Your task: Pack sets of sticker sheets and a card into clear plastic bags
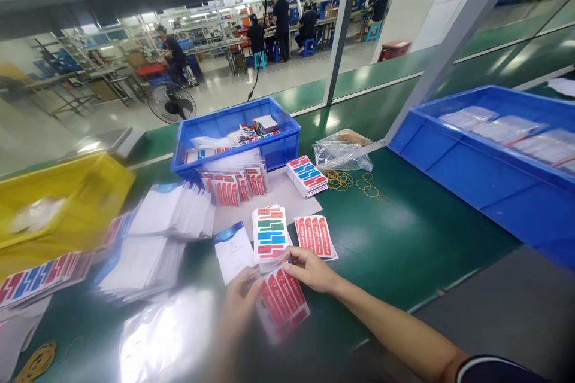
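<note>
A clear plastic bag with red label sheets (284, 298) is held between my two hands, low in the middle of the view. My left hand (242, 296), partly blurred, pinches the bag's left edge. At the upper right edge, my right hand (311, 268) has its thumb and fingers closed on the same bag. Just beyond my hands lies a stack of multicoloured label sheets (270, 232). To its right is a stack of red label sheets (317, 236), and to its left a white card with a blue top (233, 251).
Stacked white booklets (139, 263) and clear bags (164, 335) lie left. A blue bin (278, 149) stands behind, a yellow bin (90, 191) at left, a larger blue bin (476, 173) at right. Rubber bands (338, 179) lie near a bundled label stack (306, 175). People work far behind.
</note>
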